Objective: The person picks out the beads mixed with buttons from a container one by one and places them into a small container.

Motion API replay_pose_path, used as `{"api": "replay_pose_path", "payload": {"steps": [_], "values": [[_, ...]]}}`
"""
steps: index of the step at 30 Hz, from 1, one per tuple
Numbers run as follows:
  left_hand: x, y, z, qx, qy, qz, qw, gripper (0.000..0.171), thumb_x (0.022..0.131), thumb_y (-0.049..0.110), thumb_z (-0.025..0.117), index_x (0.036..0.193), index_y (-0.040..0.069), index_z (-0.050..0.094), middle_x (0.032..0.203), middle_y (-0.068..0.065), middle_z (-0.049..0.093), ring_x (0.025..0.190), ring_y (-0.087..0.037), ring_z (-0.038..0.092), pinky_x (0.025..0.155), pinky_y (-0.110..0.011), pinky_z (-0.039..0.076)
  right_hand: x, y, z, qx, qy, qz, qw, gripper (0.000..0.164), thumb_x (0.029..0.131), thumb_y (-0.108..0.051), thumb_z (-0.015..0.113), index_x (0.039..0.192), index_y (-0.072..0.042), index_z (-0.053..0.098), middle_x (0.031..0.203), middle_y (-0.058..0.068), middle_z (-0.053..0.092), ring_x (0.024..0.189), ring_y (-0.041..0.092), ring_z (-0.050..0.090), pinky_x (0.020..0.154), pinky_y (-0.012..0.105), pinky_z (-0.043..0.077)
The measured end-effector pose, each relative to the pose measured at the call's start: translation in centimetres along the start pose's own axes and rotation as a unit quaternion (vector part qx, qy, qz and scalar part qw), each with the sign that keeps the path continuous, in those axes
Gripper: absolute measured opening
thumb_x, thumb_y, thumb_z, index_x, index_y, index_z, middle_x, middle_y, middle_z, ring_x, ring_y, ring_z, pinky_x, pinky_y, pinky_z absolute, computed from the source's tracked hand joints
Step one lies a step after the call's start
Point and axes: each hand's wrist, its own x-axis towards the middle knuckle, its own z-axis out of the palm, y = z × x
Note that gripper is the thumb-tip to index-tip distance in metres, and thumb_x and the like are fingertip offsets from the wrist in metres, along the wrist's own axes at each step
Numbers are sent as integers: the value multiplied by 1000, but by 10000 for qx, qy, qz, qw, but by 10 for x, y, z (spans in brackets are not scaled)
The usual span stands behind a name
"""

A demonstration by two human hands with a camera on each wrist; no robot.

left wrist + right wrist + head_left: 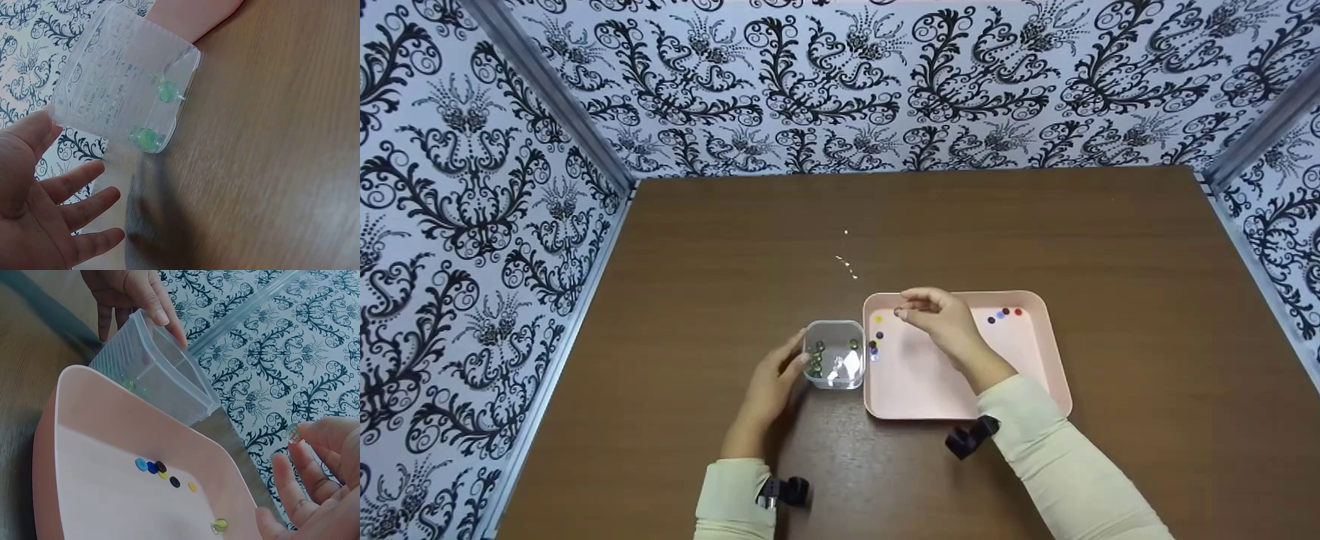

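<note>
A clear plastic container (835,375) with several green glass marbles (816,360) stands at the tray's left side. My left hand (771,382) holds its left rim with thumb and forefinger; in the left wrist view the other fingers (90,214) are spread away from the wall. Over the back left part of the pink tray (922,405), my right hand (945,322) pinches a clear glass marble (292,433) between its fingertips. Another marble, yellow-green (220,526), lies in the tray, along with several blue, yellow and dark buttons (152,467).
More buttons, red and dark among them (1018,312), lie at the tray's back right. Brown wooden table (697,285) surrounds the tray and container. Patterned panels (825,90) rise behind and at the sides. Small bright specks (846,264) show on the table behind the container.
</note>
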Motion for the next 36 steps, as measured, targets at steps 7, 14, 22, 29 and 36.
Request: {"api": "replay_pose_path", "payload": {"steps": [7, 14, 22, 29, 36], "values": [[0, 0, 0, -9, -9, -107, 9999, 43, 98, 21, 55, 138, 5, 52, 140, -22, 49, 132, -41, 42, 111, -55, 30, -2, -2, 4, -35, 50, 32, 10000, 36, 81, 3, 71, 115, 11, 61, 88, 1, 69, 83, 9, 63, 78, 18, 53], [0, -1, 1, -32, 2, -152, 9999, 43, 98, 20, 55, 139, 6, 52, 141, -22, 49, 132, -41, 42, 111, -55, 29, -3, -1, 6, -7, 25, 91, 10000, 36, 82, 1, 71, 116, 11, 60, 92, 3, 68, 87, 9, 63, 81, 19, 53], [0, -1, 1, 7, 20, -170, 9999, 43, 98, 21, 56, 139, 6, 52, 141, -20, 49, 133, -41, 41, 111, -55, 29, -6, -2, 10, 205, -61, 53, 9998, 35, 83, 2, 70, 116, 12, 60, 93, 5, 66, 88, 10, 62, 83, 20, 53], [1, 0, 2, 37, 59, -149, 9999, 44, 98, 22, 56, 138, 6, 53, 140, -22, 50, 132, -41, 42, 111, -55, 30, -8, -3, 13, 368, -45, 14, 9993, 35, 82, 6, 69, 115, 13, 60, 90, 2, 64, 87, 9, 62, 82, 20, 54], [0, 1, 1, -20, 67, -260, 9996, 44, 98, 23, 56, 139, 8, 52, 141, -20, 49, 132, -39, 42, 112, -54, 29, -8, -4, 17, 343, -40, -36, 9994, 35, 82, 7, 69, 115, 14, 59, 91, 4, 67, 86, 9, 62, 81, 20, 54]]}}
